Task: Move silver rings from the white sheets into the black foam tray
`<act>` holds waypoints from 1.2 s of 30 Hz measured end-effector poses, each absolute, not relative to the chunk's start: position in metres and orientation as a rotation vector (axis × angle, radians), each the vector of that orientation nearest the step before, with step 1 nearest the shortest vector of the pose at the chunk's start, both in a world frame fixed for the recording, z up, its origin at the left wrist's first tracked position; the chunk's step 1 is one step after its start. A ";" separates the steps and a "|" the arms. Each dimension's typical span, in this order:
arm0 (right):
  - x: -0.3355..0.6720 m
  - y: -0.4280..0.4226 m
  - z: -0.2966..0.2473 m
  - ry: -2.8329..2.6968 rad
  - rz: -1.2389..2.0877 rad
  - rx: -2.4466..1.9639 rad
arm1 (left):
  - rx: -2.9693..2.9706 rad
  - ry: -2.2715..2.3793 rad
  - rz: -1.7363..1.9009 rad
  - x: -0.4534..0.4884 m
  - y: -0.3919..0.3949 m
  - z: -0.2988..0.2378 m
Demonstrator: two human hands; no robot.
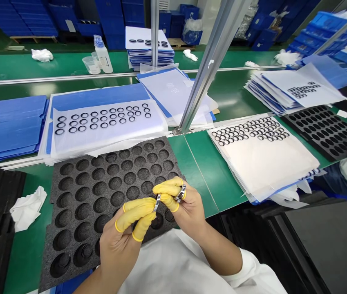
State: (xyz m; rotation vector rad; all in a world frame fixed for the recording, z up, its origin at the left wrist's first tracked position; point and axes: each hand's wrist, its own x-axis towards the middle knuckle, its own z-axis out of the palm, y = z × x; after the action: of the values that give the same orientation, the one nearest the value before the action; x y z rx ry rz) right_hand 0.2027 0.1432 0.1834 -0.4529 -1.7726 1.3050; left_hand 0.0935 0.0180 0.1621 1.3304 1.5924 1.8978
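Yellow finger covers (135, 214): on thumbs and some fingers of both my hands, the palms bare.
Left hand (116, 241): fingertips pinched nearly together on the lower side of a shiny ring (157, 202).
Right hand (193, 206): fingertips bunched close, meeting the upper part of that ring.
Second ring (181, 193): further back among my right fingers; looped round one or tucked between, I cannot tell.
Foam tray (49, 230): black, below my fingers and spreading to their left, its round wells mostly bare; a few hold dark pieces.
White sheet (108, 140): beyond my fingers to the left, rows of dark rings (112, 111) along it.
Stacked sheets (265, 167): right of my fingers, more rings crowded at the far edge.
Handwriting (173, 87): marks on a loose sheet well beyond my fingers, too faint for me to read.
Bottle label (107, 61): print on the white bottle (101, 47), far past my left fingers, too small to make out.
Bin tag (70, 25): white, farther off on a blue bin (61, 18), unreadable from here.
Crumpled cloth (29, 208): white, left of my fingers, beside the tray.
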 end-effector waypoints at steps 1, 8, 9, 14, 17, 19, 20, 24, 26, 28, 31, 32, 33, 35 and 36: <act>0.203 0.143 0.183 -1.764 1.300 -0.454 | 1.327 1.599 1.897 0.094 0.018 0.162; 0.204 0.144 0.183 -1.804 1.298 -0.498 | 1.317 1.610 1.908 0.096 0.019 0.162; 0.203 0.144 0.183 -1.805 1.306 -0.492 | 1.317 1.607 1.910 0.096 0.019 0.162; 0.201 0.144 0.181 -1.818 1.346 -0.454 | 1.343 1.591 1.922 0.097 0.017 0.158; 0.201 0.143 0.179 -1.830 1.358 -0.463 | 1.349 1.599 1.920 0.096 0.016 0.155; 0.201 0.142 0.178 -1.834 1.366 -0.471 | 1.357 1.608 1.918 0.096 0.016 0.154; 0.201 0.142 0.178 -1.836 1.364 -0.471 | 1.367 1.615 1.921 0.096 0.016 0.154; 0.202 0.141 0.180 -1.840 1.352 -0.471 | 1.408 1.650 1.929 0.095 0.017 0.155; 0.202 0.142 0.181 -1.838 1.345 -0.473 | 1.417 1.644 1.930 0.095 0.017 0.155; 0.202 0.142 0.182 -1.828 1.336 -0.457 | 1.417 1.639 1.933 0.096 0.016 0.155; 0.202 0.141 0.181 -1.821 1.335 -0.439 | 1.407 1.651 1.928 0.096 0.016 0.155; 0.202 0.141 0.181 -1.826 1.335 -0.440 | 1.394 1.652 1.926 0.097 0.016 0.156; 0.202 0.140 0.181 -1.832 1.333 -0.444 | 1.374 1.644 1.926 0.097 0.016 0.157; 0.202 0.139 0.182 -1.845 1.329 -0.451 | 1.321 1.609 1.930 0.097 0.016 0.159; 0.203 0.138 0.182 -1.848 1.327 -0.454 | 1.292 1.589 1.933 0.098 0.016 0.160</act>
State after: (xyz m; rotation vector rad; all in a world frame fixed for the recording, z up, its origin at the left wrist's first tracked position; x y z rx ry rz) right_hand 0.2026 0.1384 0.1824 -0.4538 -1.8481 1.3272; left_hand 0.0978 0.0160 0.1598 1.2917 1.5890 1.9331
